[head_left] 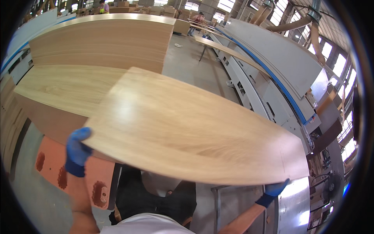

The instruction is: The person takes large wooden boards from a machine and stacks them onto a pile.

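Observation:
A long wood-grain board [187,128] spans the view in front of me, its left end raised over a stack and its right end over a shiny metal table [294,206]. My left hand [78,150], in a blue glove, grips the board's near left corner. At the near edge toward the right end, my right hand [276,189], also gloved in blue, holds the board from below; most of its fingers are hidden under it. Behind the board's left end lies a lower stack of similar boards [58,84].
A taller board stack [101,43] stands behind the lower one. An orange block with dark recesses [78,175] sits at lower left. Along the right runs a long white machine [272,58] with a blue strip. Other people [198,19] are far back, and a narrow board [230,50] lies along the machine.

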Action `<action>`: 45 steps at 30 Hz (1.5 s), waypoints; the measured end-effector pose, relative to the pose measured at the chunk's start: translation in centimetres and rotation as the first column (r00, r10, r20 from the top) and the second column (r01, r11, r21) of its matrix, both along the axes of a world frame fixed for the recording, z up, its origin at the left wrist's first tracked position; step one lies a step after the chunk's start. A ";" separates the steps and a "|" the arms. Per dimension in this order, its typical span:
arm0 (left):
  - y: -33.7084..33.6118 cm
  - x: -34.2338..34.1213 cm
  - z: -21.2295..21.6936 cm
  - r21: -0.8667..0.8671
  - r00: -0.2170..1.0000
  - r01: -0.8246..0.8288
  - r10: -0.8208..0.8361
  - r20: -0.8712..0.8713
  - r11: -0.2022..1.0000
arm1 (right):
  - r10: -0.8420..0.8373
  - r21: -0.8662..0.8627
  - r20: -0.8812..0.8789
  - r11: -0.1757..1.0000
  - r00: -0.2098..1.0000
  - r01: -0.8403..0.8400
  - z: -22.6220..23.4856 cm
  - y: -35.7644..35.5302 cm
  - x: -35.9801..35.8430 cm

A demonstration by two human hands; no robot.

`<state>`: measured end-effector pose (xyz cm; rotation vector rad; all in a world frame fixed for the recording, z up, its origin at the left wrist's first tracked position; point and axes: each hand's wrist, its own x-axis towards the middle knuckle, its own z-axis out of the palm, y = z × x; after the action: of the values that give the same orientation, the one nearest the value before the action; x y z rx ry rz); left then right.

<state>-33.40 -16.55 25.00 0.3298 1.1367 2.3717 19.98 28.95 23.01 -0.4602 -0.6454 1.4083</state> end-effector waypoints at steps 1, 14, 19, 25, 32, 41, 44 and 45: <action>-2.7 -1.7 -0.8 0.022 0.992 -0.125 0.124 0.029 0.992 | -0.080 0.031 0.056 0.996 0.995 0.079 -0.6 0.5 1.6; -24.9 -13.9 -5.0 0.042 0.713 -0.701 0.700 0.043 0.712 | 0.420 -0.236 -0.117 0.868 0.900 -0.436 1.3 -23.3 -27.9; -12.0 -11.2 -5.8 -0.081 0.771 -0.635 0.637 0.004 0.768 | 0.715 -0.055 0.699 0.104 0.037 -0.993 -4.6 -31.4 -35.1; -2.3 -8.5 -5.1 -0.232 0.607 -0.793 0.763 -0.222 0.564 | 0.528 0.204 0.831 -0.001 0.172 -0.979 0.8 -31.1 -34.2; -4.3 -19.8 -8.0 -0.385 0.231 -0.908 0.574 -0.785 -0.162 | 0.027 0.353 0.755 0.825 0.655 -0.441 0.9 -19.2 -36.1; -8.1 -26.3 -7.6 -0.458 0.324 -0.858 0.448 -0.833 -0.231 | 0.421 -0.010 0.838 0.648 0.347 -0.761 -1.8 -16.8 -47.0; -9.8 -27.9 -7.4 -0.401 0.263 -0.859 0.397 -0.879 -0.318 | 0.176 0.106 0.940 0.662 0.292 -0.742 -2.1 -17.8 -47.9; -10.0 -28.1 -7.5 -0.363 0.218 -0.869 0.397 -0.892 -0.337 | 0.093 0.128 0.963 0.662 0.251 -0.738 -1.5 -18.0 -48.0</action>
<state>-61.51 -26.50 17.52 -0.5929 3.6178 1.5061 -28.02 10.94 21.49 -0.5633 -2.2862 1.2648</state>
